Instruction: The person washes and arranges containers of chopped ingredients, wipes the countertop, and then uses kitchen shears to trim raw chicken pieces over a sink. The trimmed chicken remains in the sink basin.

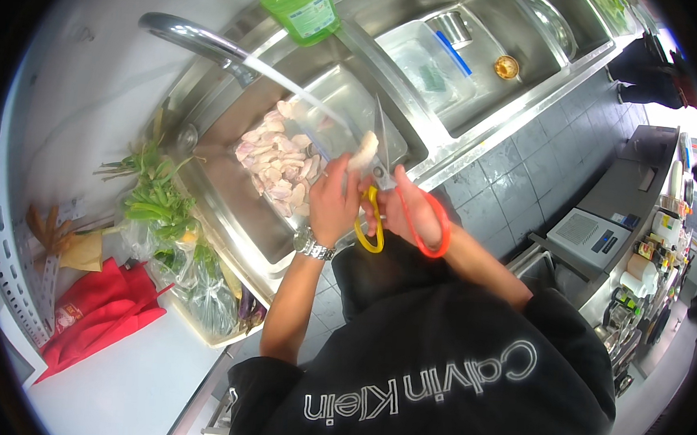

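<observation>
My left hand, with a metal watch on its wrist, grips a pale piece of raw chicken wing that points up over the sink. In my right hand is a pair of kitchen scissors with one yellow and one red handle loop. The scissor blades stand upright just right of the chicken piece. Below and left of my hands, many raw chicken pieces lie heaped in the steel sink basin. Behind them is a clear plastic tub, partly hidden by the chicken piece and blades.
A faucet arches over the basin; a green bottle stands behind. The neighbouring basin holds a plastic container, metal pot and small brown-stained bowl. Leafy vegetables and a red bag lie left. Someone's legs show far right.
</observation>
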Action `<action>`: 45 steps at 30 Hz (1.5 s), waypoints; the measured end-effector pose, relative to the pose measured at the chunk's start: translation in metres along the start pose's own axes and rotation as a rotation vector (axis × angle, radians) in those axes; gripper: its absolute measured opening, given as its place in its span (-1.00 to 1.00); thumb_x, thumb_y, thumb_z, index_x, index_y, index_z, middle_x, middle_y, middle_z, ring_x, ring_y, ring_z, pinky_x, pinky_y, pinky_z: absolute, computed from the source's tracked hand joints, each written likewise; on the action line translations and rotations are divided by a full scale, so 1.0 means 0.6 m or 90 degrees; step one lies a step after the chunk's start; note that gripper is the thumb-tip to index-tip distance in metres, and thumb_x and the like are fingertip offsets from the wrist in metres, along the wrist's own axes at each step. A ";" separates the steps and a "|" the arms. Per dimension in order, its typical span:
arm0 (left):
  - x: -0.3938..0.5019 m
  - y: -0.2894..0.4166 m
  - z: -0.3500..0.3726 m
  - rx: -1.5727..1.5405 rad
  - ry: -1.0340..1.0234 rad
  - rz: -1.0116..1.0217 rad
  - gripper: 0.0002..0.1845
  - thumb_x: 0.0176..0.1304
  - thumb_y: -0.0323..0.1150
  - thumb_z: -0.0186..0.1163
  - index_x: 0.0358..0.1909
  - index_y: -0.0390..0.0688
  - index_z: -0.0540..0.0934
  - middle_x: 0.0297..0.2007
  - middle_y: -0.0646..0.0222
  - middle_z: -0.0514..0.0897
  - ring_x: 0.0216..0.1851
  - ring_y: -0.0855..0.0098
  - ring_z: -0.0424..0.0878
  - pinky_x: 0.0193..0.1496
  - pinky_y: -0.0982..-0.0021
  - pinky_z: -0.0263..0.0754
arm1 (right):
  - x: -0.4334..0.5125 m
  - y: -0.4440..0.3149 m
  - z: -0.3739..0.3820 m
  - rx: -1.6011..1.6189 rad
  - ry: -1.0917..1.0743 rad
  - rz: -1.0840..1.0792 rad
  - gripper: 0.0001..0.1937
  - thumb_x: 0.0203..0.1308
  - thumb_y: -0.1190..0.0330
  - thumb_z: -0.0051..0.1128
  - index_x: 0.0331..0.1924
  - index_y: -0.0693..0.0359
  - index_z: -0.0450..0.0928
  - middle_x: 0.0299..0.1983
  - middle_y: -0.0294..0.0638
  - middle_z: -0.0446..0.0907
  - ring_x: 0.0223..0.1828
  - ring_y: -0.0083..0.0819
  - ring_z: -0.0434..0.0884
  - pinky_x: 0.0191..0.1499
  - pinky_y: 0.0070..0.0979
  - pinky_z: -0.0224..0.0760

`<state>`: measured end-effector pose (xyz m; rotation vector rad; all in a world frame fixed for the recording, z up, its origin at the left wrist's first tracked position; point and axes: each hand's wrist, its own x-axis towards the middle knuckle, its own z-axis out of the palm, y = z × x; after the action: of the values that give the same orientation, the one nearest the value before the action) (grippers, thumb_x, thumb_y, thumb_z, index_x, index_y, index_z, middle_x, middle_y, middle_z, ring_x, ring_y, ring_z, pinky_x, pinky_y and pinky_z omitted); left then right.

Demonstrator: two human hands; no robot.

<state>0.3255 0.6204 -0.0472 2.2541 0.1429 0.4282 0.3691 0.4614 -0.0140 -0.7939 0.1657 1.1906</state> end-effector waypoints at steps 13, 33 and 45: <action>0.002 -0.041 -0.016 -0.006 0.060 -0.036 -0.71 0.43 -0.33 0.10 0.06 -0.28 0.52 -0.36 0.13 0.68 -0.34 0.29 0.68 -0.26 0.31 0.53 | -0.031 -0.023 0.007 -0.156 0.018 0.041 -0.44 0.50 -0.19 -0.51 -0.20 0.14 0.34 -0.67 -0.39 0.16 -0.75 -0.63 0.12 -0.69 -0.62 0.02; -0.004 -0.075 0.026 -0.621 0.122 -0.410 -0.79 0.46 -0.35 0.01 0.07 -0.04 0.40 -0.16 0.35 0.61 -0.22 0.48 0.61 -0.15 0.34 0.60 | -0.041 -0.023 -0.030 -0.315 -0.013 -0.067 -0.51 0.53 -0.09 -0.41 -0.10 0.20 0.37 -0.58 -0.33 0.30 -0.58 -0.57 0.33 -0.45 -0.61 0.22; 0.022 -0.066 -0.004 -0.391 0.054 -0.413 -0.69 0.26 -0.46 0.31 0.00 -0.32 0.53 -0.08 0.29 0.66 -0.15 0.60 0.58 -0.12 0.54 0.49 | -0.027 -0.011 -0.050 -0.429 -0.075 -0.026 -0.54 0.51 -0.02 -0.29 -0.05 0.27 0.38 -0.60 -0.30 0.33 -0.56 -0.53 0.37 -0.43 -0.56 0.25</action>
<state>0.3382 0.6516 -0.0721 1.4793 0.6674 0.1762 0.3771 0.4293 -0.0245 -1.2978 -0.3684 1.2611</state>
